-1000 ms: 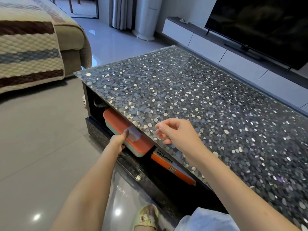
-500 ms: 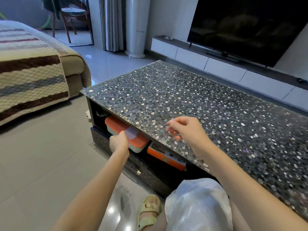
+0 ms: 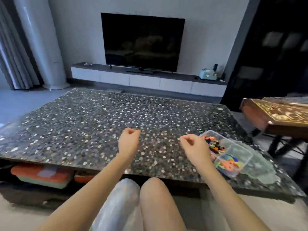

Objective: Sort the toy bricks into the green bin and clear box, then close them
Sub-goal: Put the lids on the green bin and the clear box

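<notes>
A clear compartment box lies uncovered on the pebble-pattern table at the right, with several bright toy bricks in its cells. Its clear lid lies just right of it. The green bin, covered by an orange lid, sits on the shelf under the table at the left. My left hand hovers over the table's middle with curled fingers, holding nothing. My right hand is curled too, holding nothing, just left of the clear box.
An orange box sits on the shelf beside the green bin. A carved wooden stringed instrument stands on a frame right of the table. My knees are at the table's near edge. A TV stands beyond.
My view has swung from the table's left end to face it squarely. My left hand has left the green bin's lid and risen over the tabletop. The clear box has come into view.
</notes>
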